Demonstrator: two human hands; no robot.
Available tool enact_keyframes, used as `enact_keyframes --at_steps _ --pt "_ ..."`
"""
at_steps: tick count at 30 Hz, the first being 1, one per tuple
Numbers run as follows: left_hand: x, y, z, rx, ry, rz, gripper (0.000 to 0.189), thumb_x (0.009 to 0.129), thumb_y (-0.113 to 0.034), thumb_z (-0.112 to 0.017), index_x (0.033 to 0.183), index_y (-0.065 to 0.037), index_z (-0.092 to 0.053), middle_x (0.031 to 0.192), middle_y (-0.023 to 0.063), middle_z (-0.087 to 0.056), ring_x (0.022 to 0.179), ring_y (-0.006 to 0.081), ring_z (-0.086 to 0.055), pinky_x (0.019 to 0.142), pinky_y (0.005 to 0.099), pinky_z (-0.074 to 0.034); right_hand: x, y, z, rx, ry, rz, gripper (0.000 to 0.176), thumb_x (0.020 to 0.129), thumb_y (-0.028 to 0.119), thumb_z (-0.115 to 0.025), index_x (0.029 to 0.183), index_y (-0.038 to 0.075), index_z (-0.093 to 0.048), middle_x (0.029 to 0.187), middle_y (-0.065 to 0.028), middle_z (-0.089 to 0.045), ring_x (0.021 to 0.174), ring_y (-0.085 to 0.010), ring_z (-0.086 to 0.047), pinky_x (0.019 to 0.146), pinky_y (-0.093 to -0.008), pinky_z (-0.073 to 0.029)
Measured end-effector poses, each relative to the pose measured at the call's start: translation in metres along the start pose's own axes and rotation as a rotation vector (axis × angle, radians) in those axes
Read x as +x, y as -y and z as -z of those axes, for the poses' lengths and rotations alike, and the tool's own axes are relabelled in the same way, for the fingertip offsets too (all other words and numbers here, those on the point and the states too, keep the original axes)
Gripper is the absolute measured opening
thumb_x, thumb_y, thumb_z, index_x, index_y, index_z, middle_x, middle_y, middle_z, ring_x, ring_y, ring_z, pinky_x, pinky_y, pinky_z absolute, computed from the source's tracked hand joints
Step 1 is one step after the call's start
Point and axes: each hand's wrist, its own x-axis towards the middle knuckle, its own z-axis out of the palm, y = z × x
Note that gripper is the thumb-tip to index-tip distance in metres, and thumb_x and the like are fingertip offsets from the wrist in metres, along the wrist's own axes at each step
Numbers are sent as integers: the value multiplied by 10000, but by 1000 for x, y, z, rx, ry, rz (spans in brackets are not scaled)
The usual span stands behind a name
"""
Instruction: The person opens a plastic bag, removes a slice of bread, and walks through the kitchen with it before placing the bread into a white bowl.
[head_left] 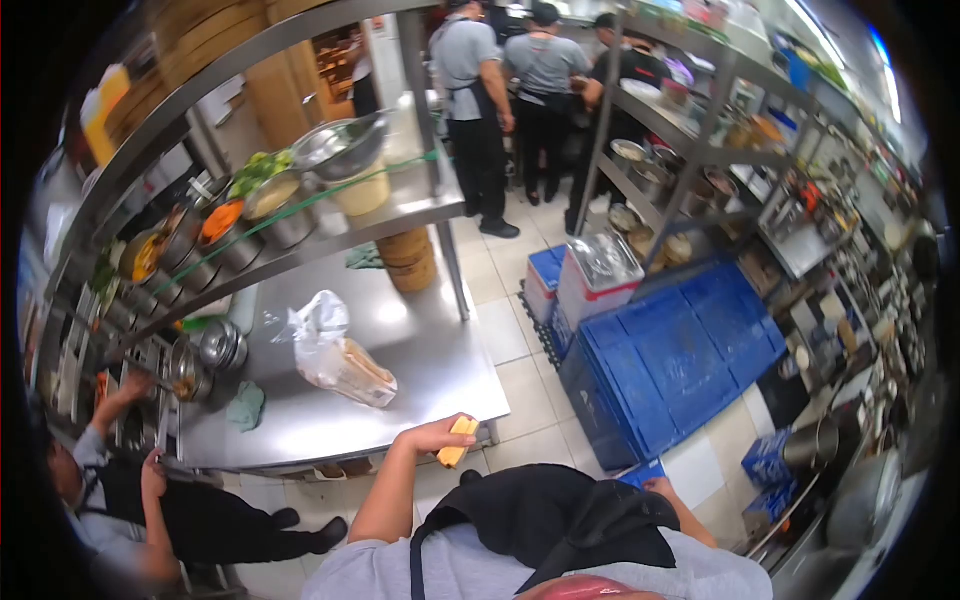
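Observation:
In my left hand (437, 437) is a yellow cheese-like block (457, 443), gripped between thumb and fingers, just off the front corner of the steel table (440, 398). My right hand (662, 489), low beside my black apron, is closed at the edge of a flat blue thing (641, 473) with pale marks, partly hidden by the apron. Nearest to that hand stands a big blue lidded bin (680, 345). On the table lies a clear plastic bag of sliced bread (345, 365).
A green cloth (246, 407) and metal bowls (222, 345) are on the table's left. Above it, a shelf (330, 240) carries food containers. A co-worker (150, 510) works at left; several people (470, 90) stand ahead. Racks (700, 120) line the right.

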Motion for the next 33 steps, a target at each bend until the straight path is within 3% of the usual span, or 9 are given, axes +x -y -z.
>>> enact_keyframes --at_steps 3,12,17,21,23,25,27,28,33 --pt "-17 12 13 -31 -52 -54 729 851 -477 -748 1394 -108 -430 1144 59 -567 1015 159 -581 791 332 -520 74 -65 -21 -35 -27 139 274 916 178 -591 1087 16 -732 805 -172 -722 716 -239 -724 686 -386 -571" --pt "-47 48 38 -200 -25 -206 697 886 -478 -700 1389 -67 -449 1208 65 -568 1117 152 -531 954 301 -434 99 78 45 -327 44 207 272 920 165 -592 1108 16 -721 817 -163 -725 720 -233 -722 705 -377 -571" --pt "-38 63 61 -216 52 -261 711 888 -481 -698 1410 -77 -435 1212 63 -555 1125 152 -521 953 300 -435 98 145 52 -439 11 310 272 923 157 -593 1120 15 -715 824 -158 -726 722 -229 -721 716 -373 -571" --pt "-29 59 82 -215 107 -253 711 891 -468 -701 1424 -86 -427 1226 58 -547 1132 155 -517 965 303 -431 23 270 49 -237 95 170 276 937 131 -593 1173 23 -686 832 -136 -728 743 -209 -720 726 -359 -566" --pt "-33 55 84 -200 142 -244 707 892 -461 -701 1426 -87 -426 1231 56 -545 1134 156 -517 970 305 -429 15 287 44 -210 120 141 282 942 119 -587 1195 28 -673 823 -133 -725 749 -198 -720 727 -351 -563" --pt "-35 48 92 -246 134 -244 685 897 -444 -700 1423 -93 -434 1241 51 -541 1140 160 -519 972 306 -431 17 271 29 -162 136 126 291 948 108 -581 1217 33 -660 813 -129 -722 754 -187 -720 728 -342 -559" --pt "-31 50 96 -241 164 -227 668 899 -433 -699 1416 -96 -442 1239 47 -540 1150 157 -515 977 308 -429 34 231 17 -223 141 237 272 949 111 -584 1196 43 -676 838 -135 -730 762 -195 -721 734 -352 -555" --pt "-28 51 97 -253 174 -227 651 901 -422 -699 1409 -100 -451 1237 43 -540 1159 155 -511 981 310 -427 39 206 8 -196 94 251 250 917 129 -598 1125 59 -718 895 -134 -744 822 -229 -722 784 -371 -553" --pt "-23 36 101 -364 236 -111 614 896 -382 -711 1389 -105 -470 1228 38 -541 1150 152 -522 977 304 -437 24 118 -29 -87 -3 -11 261 841 208 -622 1026 86 -760 984 -154 -740 932 -290 -710 852 -388 -541"
